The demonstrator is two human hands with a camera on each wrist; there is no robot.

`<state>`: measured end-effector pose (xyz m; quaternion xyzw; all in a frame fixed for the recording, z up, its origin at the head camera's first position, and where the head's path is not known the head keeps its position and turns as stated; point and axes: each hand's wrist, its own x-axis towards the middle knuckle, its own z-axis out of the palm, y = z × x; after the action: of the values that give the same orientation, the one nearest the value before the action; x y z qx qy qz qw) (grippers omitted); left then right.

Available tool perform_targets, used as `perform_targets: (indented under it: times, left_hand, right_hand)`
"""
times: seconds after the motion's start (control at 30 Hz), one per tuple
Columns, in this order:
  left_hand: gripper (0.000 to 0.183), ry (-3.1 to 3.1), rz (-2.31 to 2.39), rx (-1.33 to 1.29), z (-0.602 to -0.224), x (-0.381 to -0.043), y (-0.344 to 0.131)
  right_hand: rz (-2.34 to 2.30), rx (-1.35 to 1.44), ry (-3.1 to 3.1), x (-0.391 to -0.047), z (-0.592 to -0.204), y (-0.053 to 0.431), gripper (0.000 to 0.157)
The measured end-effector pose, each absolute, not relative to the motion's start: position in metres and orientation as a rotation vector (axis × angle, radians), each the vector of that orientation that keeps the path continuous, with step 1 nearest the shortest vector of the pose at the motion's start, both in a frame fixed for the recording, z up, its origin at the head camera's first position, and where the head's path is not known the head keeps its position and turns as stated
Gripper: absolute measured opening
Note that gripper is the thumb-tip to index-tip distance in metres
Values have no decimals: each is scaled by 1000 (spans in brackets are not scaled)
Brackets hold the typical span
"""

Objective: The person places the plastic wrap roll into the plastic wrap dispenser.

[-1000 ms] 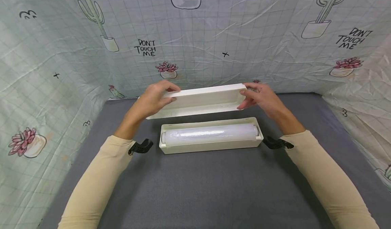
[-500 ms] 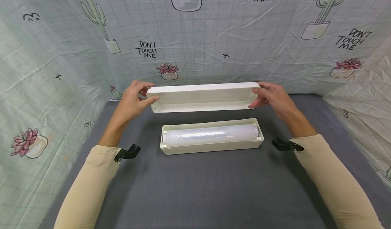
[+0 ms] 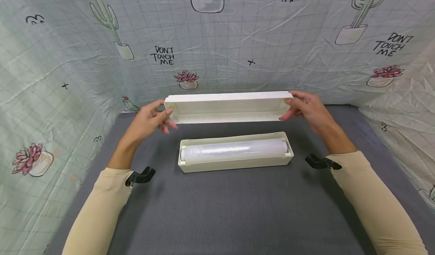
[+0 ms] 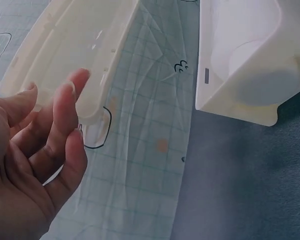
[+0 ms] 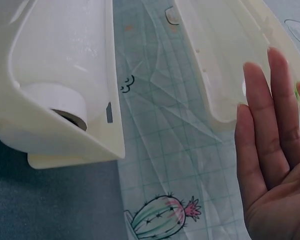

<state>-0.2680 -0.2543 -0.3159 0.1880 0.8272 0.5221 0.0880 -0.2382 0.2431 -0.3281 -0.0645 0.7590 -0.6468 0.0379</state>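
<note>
A long white lid [image 3: 227, 109] hangs over the far part of the table, its hollow inside facing me. My left hand [image 3: 145, 121] pinches its left end between thumb and fingers. At the other end, my right hand [image 3: 310, 109] grips the lid with the thumb on the near side. Below it on the table sits a cream dispenser box [image 3: 238, 165], open at the top. A roll of cling film [image 3: 234, 150] lies lengthwise inside the box. The right wrist view shows the roll's hollow core [image 5: 70, 119] at the box end.
The grey tabletop [image 3: 217, 213] spreads around the box. A printed cloth [image 3: 224, 39] with cacti and lettering hangs behind and on both sides. Black bands sit at both wrists, the left band [image 3: 141, 175] and the right band [image 3: 321, 162].
My left hand has slid outward to the lid's left end, and its lower fingers have loosened. The lid has shifted right and levelled with my right hand. The box and roll have stayed put.
</note>
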Motion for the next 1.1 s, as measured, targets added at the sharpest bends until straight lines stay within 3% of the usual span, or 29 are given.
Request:
perform_targets:
  times: [0.07, 0.2, 0.33, 0.57, 0.73, 0.83, 1.1]
  left_hand:
    - [69, 2460, 1545, 563, -318, -268, -255]
    - [51, 2465, 1533, 623, -323, -269, -255]
    - [43, 2470, 1506, 690, -327, -269, -258]
    - [54, 2388, 1547, 697, -332, -266, -261]
    - [74, 2334, 1579, 696, -335, -264, -256]
    - [76, 2305, 1604, 700, -336, -262, -252]
    - [50, 2346, 1589, 715, -340, -262, -249]
  right_hand:
    - [-1956, -187, 2336, -236, -328, 245, 61]
    - [-1912, -209, 2336, -232, -328, 249, 61]
    - [-1931, -352, 2268, -231, -330, 253, 51]
    - [-1905, -560, 2144, -230, -335, 261, 48]
    - [-1941, -517, 2134, -230, -339, 259, 43]
    - [-1996, -472, 2114, -230, -342, 256, 40]
    - [-2065, -369, 2117, -229, -347, 249, 34]
